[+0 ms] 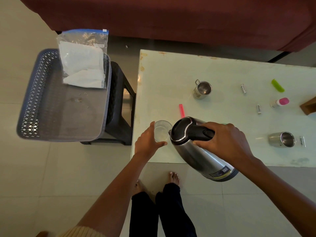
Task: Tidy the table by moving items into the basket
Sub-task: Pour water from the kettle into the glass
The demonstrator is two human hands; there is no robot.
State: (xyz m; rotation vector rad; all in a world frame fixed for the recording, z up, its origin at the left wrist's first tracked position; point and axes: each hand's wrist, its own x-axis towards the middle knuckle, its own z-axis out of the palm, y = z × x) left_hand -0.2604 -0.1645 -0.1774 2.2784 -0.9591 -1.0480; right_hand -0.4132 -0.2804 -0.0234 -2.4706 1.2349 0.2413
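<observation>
While the right hand [225,142] is wrapped around the black handle of a steel kettle [196,144], the kettle hangs tilted in the lower middle of the frame, its spout tipped toward a clear glass [161,130] and its base out past the near edge of the table [171,69]. The left hand [147,141] curls part-way around that glass, thumb on the near side and fingers on the far side, touching its wall; the glass stands on the table's near left corner (whether anything is running from the spout cannot be told). Just above the kettle lies a thin pink strip [181,110]. Further up the table stands a steel mug [202,89] with its handle to the upper left, and at the right a second steel mug [282,139] lies on its side. Toward the right edge of the frame are a green clip [277,85], a small bottle with a pink cap [280,102] and two little white tubes [243,88]. In the upper left of the frame a grey basket [34,100] rests on a dark stool [119,106], well apart from the hands, with a clear zip bag [83,59] of white paper leaning in its far end.
</observation>
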